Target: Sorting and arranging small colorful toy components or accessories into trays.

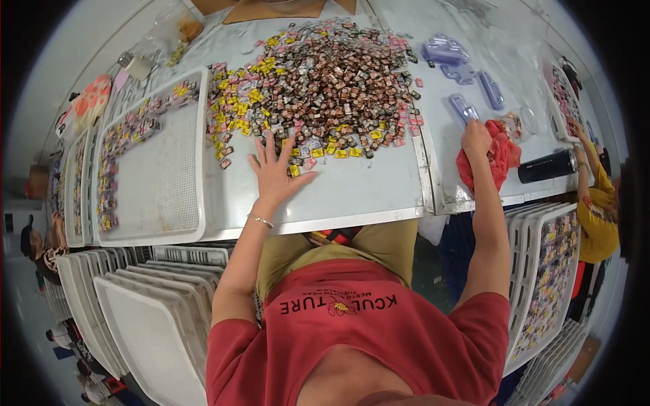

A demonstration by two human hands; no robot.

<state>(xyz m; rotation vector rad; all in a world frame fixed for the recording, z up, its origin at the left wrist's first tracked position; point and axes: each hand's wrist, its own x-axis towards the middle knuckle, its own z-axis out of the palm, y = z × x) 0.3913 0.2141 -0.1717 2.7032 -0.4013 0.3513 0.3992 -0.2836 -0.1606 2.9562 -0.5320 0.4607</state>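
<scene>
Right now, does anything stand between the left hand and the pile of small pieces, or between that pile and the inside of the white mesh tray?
Nothing visible blocks the left hand; its spread fingers reach the near edge of the pile. Between the pile and the tray's inside stands its raised right rim.

brown, yellow and pink small pieces [345, 88]
</scene>
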